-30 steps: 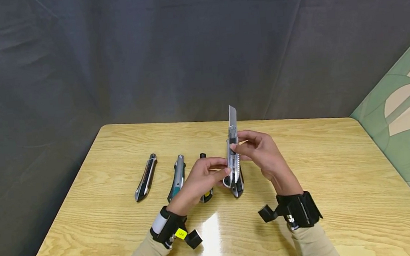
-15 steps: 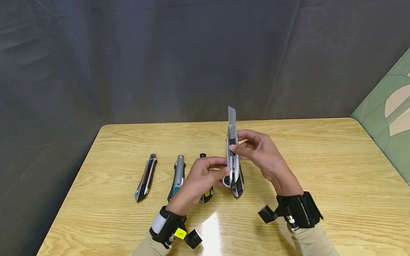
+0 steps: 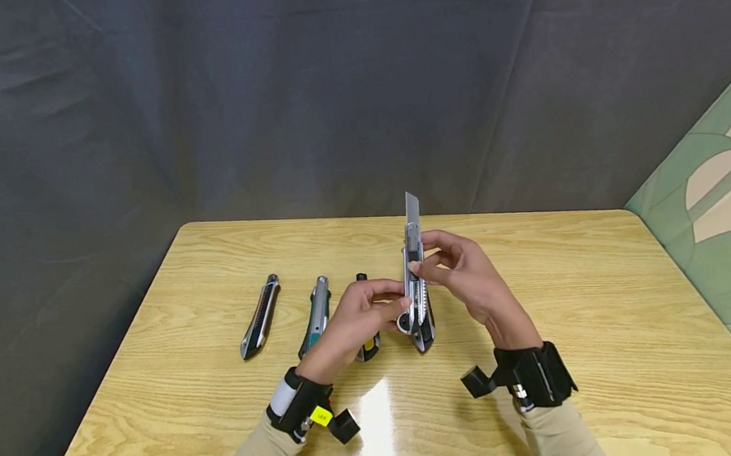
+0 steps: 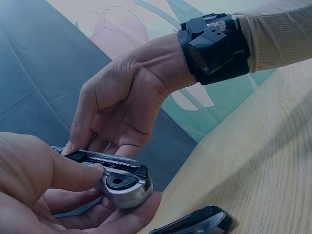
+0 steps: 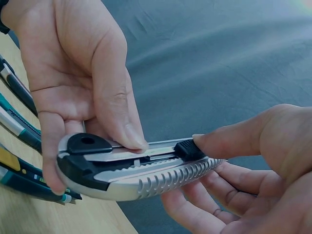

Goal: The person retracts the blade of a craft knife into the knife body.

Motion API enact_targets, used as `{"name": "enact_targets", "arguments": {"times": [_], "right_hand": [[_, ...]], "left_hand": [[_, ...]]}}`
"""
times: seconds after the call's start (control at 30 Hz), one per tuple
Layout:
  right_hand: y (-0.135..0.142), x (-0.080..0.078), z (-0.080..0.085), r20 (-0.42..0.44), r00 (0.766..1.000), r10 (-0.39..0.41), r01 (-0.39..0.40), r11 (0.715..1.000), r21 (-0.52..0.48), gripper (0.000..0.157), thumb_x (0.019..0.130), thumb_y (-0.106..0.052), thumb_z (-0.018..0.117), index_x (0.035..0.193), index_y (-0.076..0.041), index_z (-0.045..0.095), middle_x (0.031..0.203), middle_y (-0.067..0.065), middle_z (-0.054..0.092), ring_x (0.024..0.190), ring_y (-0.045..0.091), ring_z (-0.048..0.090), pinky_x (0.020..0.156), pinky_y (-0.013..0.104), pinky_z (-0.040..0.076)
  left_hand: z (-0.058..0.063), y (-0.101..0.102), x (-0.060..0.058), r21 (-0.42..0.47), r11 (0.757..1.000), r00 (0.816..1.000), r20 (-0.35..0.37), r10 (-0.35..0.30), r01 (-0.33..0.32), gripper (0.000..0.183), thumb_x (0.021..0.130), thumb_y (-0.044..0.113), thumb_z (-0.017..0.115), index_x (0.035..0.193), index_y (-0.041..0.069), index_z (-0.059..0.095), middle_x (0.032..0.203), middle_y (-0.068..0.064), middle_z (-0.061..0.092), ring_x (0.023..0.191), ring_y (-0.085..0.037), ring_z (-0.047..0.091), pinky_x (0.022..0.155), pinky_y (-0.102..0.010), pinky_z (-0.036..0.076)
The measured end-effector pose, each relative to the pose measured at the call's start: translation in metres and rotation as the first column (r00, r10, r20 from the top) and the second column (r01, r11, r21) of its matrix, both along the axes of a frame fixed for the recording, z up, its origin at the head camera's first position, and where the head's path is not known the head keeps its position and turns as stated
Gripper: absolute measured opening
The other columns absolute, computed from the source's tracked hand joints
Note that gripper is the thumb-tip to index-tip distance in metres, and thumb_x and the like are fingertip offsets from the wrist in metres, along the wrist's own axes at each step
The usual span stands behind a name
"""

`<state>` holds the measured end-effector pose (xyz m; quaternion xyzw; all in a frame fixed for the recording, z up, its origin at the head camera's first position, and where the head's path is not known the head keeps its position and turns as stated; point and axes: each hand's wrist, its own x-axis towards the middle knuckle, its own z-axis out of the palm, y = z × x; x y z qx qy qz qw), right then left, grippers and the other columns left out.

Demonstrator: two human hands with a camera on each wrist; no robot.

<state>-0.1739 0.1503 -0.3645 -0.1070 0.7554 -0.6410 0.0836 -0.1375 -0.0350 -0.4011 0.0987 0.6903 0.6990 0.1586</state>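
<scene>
A silver utility knife (image 3: 416, 292) is held above the table, blade (image 3: 412, 208) out and pointing up and away. My left hand (image 3: 361, 319) grips its rear end, thumb on top and fingers beneath. With the thumb of my right hand (image 3: 474, 273) I press the black slider (image 5: 189, 150), while the fingers support the ridged edge from below. The left wrist view shows the knife's rounded rear end (image 4: 130, 197) between left thumb and fingers. Below it lies another black and silver utility knife (image 3: 424, 338), partly hidden by the held one.
Left of the hands, a black and silver utility knife (image 3: 260, 318), a teal and grey one (image 3: 317, 318) and a black and yellow one (image 3: 369, 351) lie in a row. The left hand partly covers the latter two. A dark curtain (image 3: 329, 95) hangs behind the wooden table (image 3: 603, 295).
The right thumb and slider have moved slightly back along the knife toward its rear. The blade tip sits a little lower. The left hand has stayed nearly still.
</scene>
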Motion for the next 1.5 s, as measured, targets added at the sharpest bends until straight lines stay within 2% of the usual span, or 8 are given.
{"name": "enact_targets", "arguments": {"times": [0.1,0.27,0.43,0.67,0.97,1.13,1.37,1.5], "right_hand": [[0.002,-0.001,-0.001,0.006,1.0,0.006,-0.006,1.0,-0.003,0.043,0.079,-0.013,0.071,0.119,-0.008,0.058,0.113,0.013,0.054,0.085,0.027,0.059,0.079,0.042,0.053],[0.001,0.0,-0.002,0.003,1.0,0.027,-0.027,1.0,-0.008,0.044,0.079,-0.011,0.071,0.121,-0.009,0.057,0.114,0.013,0.053,0.088,0.028,0.058,0.076,0.035,0.053],[-0.003,0.0,-0.001,0.0,1.0,0.027,-0.027,1.0,-0.012,0.045,0.079,-0.013,0.071,0.121,-0.01,0.057,0.115,0.012,0.053,0.088,0.028,0.059,0.076,0.036,0.052],[-0.004,0.001,0.001,0.023,1.0,-0.005,0.006,0.999,-0.049,0.048,0.079,-0.02,0.072,0.123,-0.009,0.057,0.114,0.017,0.057,0.089,0.026,0.065,0.077,0.033,0.056],[-0.002,0.002,0.004,0.053,0.999,-0.004,0.004,1.0,-0.003,0.042,0.081,-0.031,0.069,0.116,-0.008,0.062,0.106,0.017,0.057,0.084,0.024,0.063,0.074,0.036,0.058],[-0.002,0.002,0.005,0.045,0.999,-0.018,0.019,1.0,-0.014,0.041,0.082,-0.03,0.068,0.115,-0.007,0.062,0.103,0.017,0.057,0.082,0.023,0.063,0.074,0.043,0.057],[-0.006,0.003,0.002,0.043,0.999,-0.024,0.026,0.999,-0.026,0.041,0.082,-0.032,0.067,0.115,-0.007,0.062,0.1,0.016,0.057,0.083,0.023,0.062,0.072,0.039,0.058],[-0.006,0.003,0.001,0.031,0.999,-0.022,0.023,1.0,-0.019,0.039,0.082,-0.031,0.068,0.114,-0.008,0.063,0.098,0.015,0.058,0.08,0.023,0.062,0.068,0.036,0.058]], "left_hand": [[-0.001,0.002,0.001,0.003,1.0,1.0,0.001,0.003,-0.003,0.026,0.089,0.016,0.06,0.113,0.007,0.063,0.106,-0.012,0.065,0.087,-0.023,0.064,0.079,-0.057,0.051],[-0.003,0.0,0.001,-0.001,1.0,1.0,0.01,0.013,-0.013,0.026,0.089,0.016,0.06,0.114,0.008,0.063,0.107,-0.01,0.064,0.088,-0.022,0.064,0.079,-0.056,0.052],[0.001,-0.003,0.002,-0.021,0.999,1.0,0.004,0.031,-0.031,0.028,0.09,0.017,0.059,0.115,0.007,0.063,0.109,-0.013,0.063,0.088,-0.022,0.063,0.08,-0.057,0.051],[0.008,-0.002,0.004,-0.098,0.992,0.997,-0.029,0.075,-0.077,0.029,0.088,0.022,0.062,0.115,0.012,0.065,0.111,-0.005,0.065,0.091,-0.017,0.063,0.073,-0.036,0.057],[0.009,0.0,0.001,-0.086,0.988,0.991,-0.045,0.124,-0.127,0.025,0.087,0.022,0.063,0.112,0.018,0.066,0.103,-0.003,0.065,0.086,-0.015,0.065,0.074,-0.046,0.056],[0.011,0.0,0.001,-0.067,0.991,0.992,-0.055,0.112,-0.115,0.024,0.087,0.02,0.063,0.111,0.015,0.065,0.102,-0.006,0.065,0.085,-0.017,0.065,0.075,-0.052,0.055],[0.011,-0.002,0.001,-0.099,0.989,0.993,-0.067,0.099,-0.106,0.026,0.087,0.019,0.063,0.112,0.012,0.063,0.103,-0.009,0.064,0.082,-0.018,0.066,0.064,-0.033,0.058],[0.009,-0.001,0.001,-0.077,0.993,0.994,-0.058,0.089,-0.094,0.026,0.086,0.018,0.064,0.112,0.011,0.062,0.103,-0.01,0.063,0.082,-0.02,0.065,0.065,-0.036,0.058]]}}
